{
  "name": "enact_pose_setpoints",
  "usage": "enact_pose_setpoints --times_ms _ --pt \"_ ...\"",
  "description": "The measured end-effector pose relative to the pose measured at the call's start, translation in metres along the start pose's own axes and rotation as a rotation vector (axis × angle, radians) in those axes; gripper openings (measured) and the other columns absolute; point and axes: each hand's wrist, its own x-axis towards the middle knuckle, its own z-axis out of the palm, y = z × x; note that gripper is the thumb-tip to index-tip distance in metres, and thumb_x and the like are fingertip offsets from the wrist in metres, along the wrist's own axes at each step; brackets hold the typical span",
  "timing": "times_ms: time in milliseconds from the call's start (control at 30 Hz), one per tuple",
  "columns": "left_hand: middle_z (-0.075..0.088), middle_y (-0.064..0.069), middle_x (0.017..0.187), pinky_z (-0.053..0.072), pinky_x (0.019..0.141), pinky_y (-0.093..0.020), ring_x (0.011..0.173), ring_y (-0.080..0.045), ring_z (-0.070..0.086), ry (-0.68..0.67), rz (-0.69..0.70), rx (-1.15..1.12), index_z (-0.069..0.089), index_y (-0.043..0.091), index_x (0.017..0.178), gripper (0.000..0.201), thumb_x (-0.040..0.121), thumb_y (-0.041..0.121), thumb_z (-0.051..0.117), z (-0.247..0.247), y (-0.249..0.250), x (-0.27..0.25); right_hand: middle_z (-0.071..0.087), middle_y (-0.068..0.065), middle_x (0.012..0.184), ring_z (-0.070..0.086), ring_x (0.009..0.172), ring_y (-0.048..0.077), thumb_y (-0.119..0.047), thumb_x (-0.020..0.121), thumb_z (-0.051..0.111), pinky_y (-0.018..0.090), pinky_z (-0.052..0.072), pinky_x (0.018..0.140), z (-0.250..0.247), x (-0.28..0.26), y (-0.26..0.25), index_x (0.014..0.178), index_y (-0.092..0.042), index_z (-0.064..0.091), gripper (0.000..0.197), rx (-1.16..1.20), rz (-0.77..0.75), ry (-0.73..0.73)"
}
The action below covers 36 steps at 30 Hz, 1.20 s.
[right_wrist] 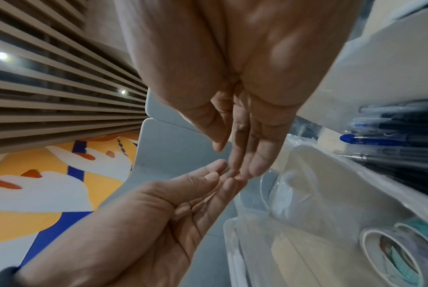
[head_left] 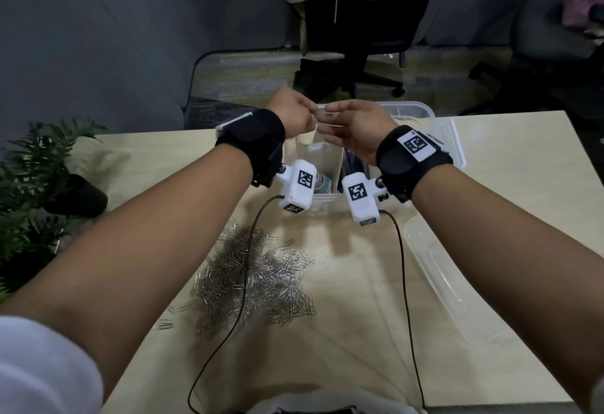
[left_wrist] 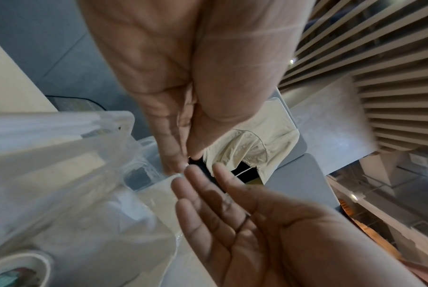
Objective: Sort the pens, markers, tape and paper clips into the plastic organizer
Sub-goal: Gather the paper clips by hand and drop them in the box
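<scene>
A person's two forearms reach forward over a pale wooden table (head_left: 490,159) toward a clear plastic organizer (head_left: 421,113) at the upper centre of the head view. The left hand (head_left: 291,113) and right hand (head_left: 353,126) meet fingertip to fingertip above the organizer's far edge. Seen from the wrists, both hands have straight, relaxed fingers held close together, palms turned toward each other; the right wrist view shows a small thin thing between the touching tips, too blurred to name. Inside the organizer, rolls of tape (right_wrist: 399,256) lie in a near section, at the lower right of the right wrist view, and a bundle of pens (right_wrist: 392,139) lies in another section, at that view's middle right. A large heap of silver paper clips (head_left: 258,273) sits on the table in the lower centre of the head view, well apart from the organizer. A clear lid (head_left: 441,279) lies at the right, and a potted fern (head_left: 36,185) stands at the left edge.
</scene>
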Motion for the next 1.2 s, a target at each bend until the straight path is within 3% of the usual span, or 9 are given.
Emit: enact_pose_setpoints --times_ms 167,300,467,600,700,833,967,1067,1200 --pt "0.065 -0.013 0.074 0.061 0.070 -0.031 0.066 -0.021 0.067 0.049 0.072 -0.145 0.062 0.007 0.077 0.016 0.089 -0.003 0.064 -0.015 -0.007 -0.020 0.067 0.012 0.088 0.064 0.071 0.019 0.003 0.094 0.052 0.031 0.056 0.070 0.018 -0.030 -0.002 0.098 -0.006 0.059 0.012 -0.101 -0.082 -0.059" --pt "0.063 -0.010 0.070 0.054 0.056 -0.023 0.056 -0.015 0.062 0.110 0.090 -0.159 0.063 0.007 0.075 0.017 0.090 -0.002 0.062 -0.042 -0.033 -0.050 0.065 0.011 0.081 0.062 0.068 0.022 0.004 0.093 0.055 0.029 0.052 0.061 0.038 -0.061 0.011 0.093 -0.006 0.059 0.011 -0.222 -0.081 -0.144" --pt "0.070 -0.005 0.075 0.058 0.060 -0.030 0.061 -0.017 0.065 0.154 -0.018 0.065 0.069 0.007 0.082 0.009 0.089 0.006 0.064 -0.071 -0.106 -0.098 0.068 0.013 0.084 0.067 0.068 0.019 0.001 0.092 0.060 0.029 0.057 0.061 0.065 -0.092 0.055 0.095 -0.007 0.061 0.008 -0.419 -0.046 -0.322" --pt "0.070 0.006 0.087 0.044 0.067 -0.016 0.072 -0.004 0.061 0.102 -0.097 0.406 0.071 0.020 0.085 0.012 0.087 0.009 0.066 -0.074 -0.180 -0.134 0.071 0.005 0.085 0.069 0.070 0.014 -0.009 0.090 0.063 0.027 0.055 0.062 0.078 -0.099 0.117 0.094 -0.017 0.064 0.009 -0.850 -0.096 -0.400" --pt "0.067 -0.001 0.105 0.045 0.081 -0.024 0.091 -0.015 0.062 0.037 -0.159 0.519 0.068 0.024 0.098 0.016 0.086 0.014 0.070 -0.068 -0.226 -0.149 0.070 -0.001 0.089 0.065 0.077 0.015 -0.014 0.087 0.060 0.026 0.050 0.070 0.084 -0.095 0.159 0.093 -0.019 0.065 0.010 -1.136 -0.143 -0.360" --pt "0.045 -0.005 0.134 0.045 0.102 -0.039 0.119 -0.025 0.049 -0.048 -0.140 0.636 0.053 0.031 0.133 0.062 0.078 0.027 0.080 -0.057 -0.257 -0.156 0.061 0.006 0.105 0.059 0.094 0.024 -0.026 0.083 0.069 0.030 0.047 0.078 0.092 -0.089 0.196 0.111 -0.015 0.057 0.033 -1.347 -0.098 -0.352" --pt "0.036 -0.003 0.139 0.047 0.098 -0.044 0.126 -0.026 0.038 -0.077 -0.077 0.748 0.037 0.038 0.143 0.087 0.070 0.038 0.085 -0.047 -0.269 -0.154 0.049 0.009 0.122 0.052 0.109 0.026 -0.041 0.075 0.078 0.038 0.049 0.093 0.103 -0.090 0.215 0.131 -0.016 0.044 0.071 -1.403 -0.101 -0.284" --pt "0.038 -0.002 0.133 0.048 0.092 -0.041 0.123 -0.024 0.038 -0.077 -0.061 0.743 0.039 0.037 0.140 0.082 0.071 0.037 0.084 -0.042 -0.275 -0.150 0.043 0.011 0.124 0.045 0.113 0.029 -0.046 0.071 0.080 0.042 0.049 0.093 0.112 -0.089 0.223 0.132 -0.015 0.039 0.080 -1.478 -0.110 -0.257" --pt "0.050 -0.003 0.122 0.049 0.091 -0.041 0.116 -0.025 0.049 -0.070 -0.036 0.689 0.050 0.030 0.125 0.053 0.080 0.027 0.077 -0.039 -0.278 -0.145 0.045 0.010 0.117 0.049 0.105 0.029 -0.036 0.075 0.078 0.041 0.050 0.088 0.122 -0.086 0.233 0.119 -0.014 0.046 0.058 -1.507 -0.153 -0.223"
